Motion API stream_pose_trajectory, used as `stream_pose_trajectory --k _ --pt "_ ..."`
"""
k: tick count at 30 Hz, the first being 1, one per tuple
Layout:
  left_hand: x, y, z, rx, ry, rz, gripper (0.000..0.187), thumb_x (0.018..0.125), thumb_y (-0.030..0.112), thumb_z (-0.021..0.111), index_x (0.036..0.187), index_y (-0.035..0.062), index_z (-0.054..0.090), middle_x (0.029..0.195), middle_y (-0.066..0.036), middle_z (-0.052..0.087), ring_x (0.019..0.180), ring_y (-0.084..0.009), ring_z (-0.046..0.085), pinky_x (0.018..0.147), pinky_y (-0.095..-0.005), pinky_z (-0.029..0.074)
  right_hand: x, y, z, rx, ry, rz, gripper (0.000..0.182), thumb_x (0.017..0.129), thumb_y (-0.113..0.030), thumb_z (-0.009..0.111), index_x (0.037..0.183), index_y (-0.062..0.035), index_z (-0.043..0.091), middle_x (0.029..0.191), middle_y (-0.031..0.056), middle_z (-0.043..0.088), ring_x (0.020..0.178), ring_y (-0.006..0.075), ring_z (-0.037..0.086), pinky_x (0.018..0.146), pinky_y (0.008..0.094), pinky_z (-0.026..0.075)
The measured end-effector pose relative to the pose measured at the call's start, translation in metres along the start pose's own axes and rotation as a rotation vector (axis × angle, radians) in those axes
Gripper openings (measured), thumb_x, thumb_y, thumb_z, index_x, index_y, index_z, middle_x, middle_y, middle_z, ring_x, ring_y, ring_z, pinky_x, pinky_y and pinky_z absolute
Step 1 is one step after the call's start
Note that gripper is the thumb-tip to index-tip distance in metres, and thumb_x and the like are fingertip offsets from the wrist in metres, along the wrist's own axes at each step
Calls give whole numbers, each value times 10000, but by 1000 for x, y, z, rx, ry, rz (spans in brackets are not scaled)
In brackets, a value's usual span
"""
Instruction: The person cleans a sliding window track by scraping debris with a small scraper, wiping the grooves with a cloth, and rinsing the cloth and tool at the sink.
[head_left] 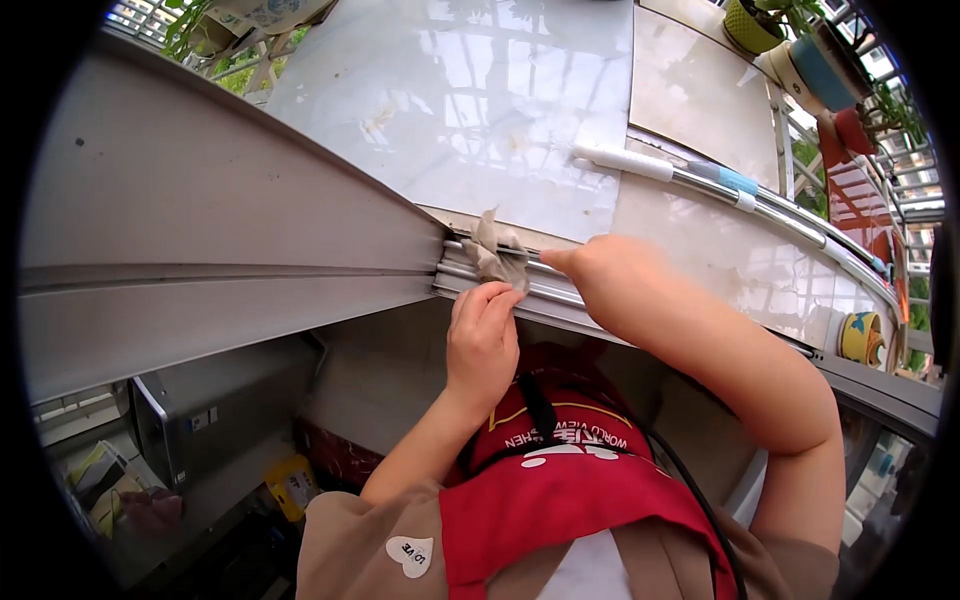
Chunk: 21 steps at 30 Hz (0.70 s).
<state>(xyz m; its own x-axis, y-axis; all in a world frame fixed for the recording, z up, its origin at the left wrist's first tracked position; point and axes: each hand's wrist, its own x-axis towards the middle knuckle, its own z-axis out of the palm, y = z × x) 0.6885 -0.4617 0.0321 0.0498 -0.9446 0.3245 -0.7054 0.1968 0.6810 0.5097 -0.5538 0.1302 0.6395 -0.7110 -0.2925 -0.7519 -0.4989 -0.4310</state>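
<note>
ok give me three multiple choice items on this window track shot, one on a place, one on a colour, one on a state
1. Where is the crumpled cloth?
A. in the window track
B. on the yellow pot
C. on the apron

2. What colour is the apron?
A. blue
B. red
C. green

3. How is the left hand placed?
A. flat on the tiles
B. hanging free
C. fingertips at the cloth

Answers: 1 A, the cloth sits bunched in the metal rails between both hands. 2 B, the apron is red with white lettering. 3 C, its fingers reach the cloth's lower edge, while the right hand presses at the track beside it.
</note>
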Motion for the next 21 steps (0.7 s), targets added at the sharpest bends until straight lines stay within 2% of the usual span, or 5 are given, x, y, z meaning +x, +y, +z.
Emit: stream_pose_trajectory --k 11,14,16,17,21 --pt "1 -15 -7 -4 56 -2 171 758 -83 609 887 20 652 947 -103 628 878 -282 596 775 -360 487 16 -4 59 98 165 53 414 802 -41 543 1206 -107 605 759 199 612 698 338 628 635 413 500" --pt "2 -12 0 -38 17 2 164 764 -79 605 883 24 654 945 -102 629 877 -283 595 777 -357 486 23 6 53 622 35 129 388 815 -49 528 1187 -101 625 794 222 636 743 356 636 657 426 497" --pt "1 -11 0 -59 -7 2 162 767 -77 604 881 25 656 943 -101 630 875 -284 595 777 -356 486 22 12 42 259 42 -8 381 814 -33 509 1165 -100 642 819 229 642 777 370 635 678 438 492" --pt "0 -12 1 -63 -20 3 176 751 -76 610 888 26 654 948 -97 623 881 -286 590 777 -362 485 19 17 36 152 103 -68 299 849 -76 569 1132 -107 661 716 225 604 645 374 592 590 432 461" --pt "-5 -9 0 -98 -41 35 190 734 -76 620 891 26 652 943 -90 615 880 -286 586 773 -368 485 10 16 5 39 8 -10 312 857 -85 566 1153 -132 651 702 194 603 672 369 600 605 449 469"
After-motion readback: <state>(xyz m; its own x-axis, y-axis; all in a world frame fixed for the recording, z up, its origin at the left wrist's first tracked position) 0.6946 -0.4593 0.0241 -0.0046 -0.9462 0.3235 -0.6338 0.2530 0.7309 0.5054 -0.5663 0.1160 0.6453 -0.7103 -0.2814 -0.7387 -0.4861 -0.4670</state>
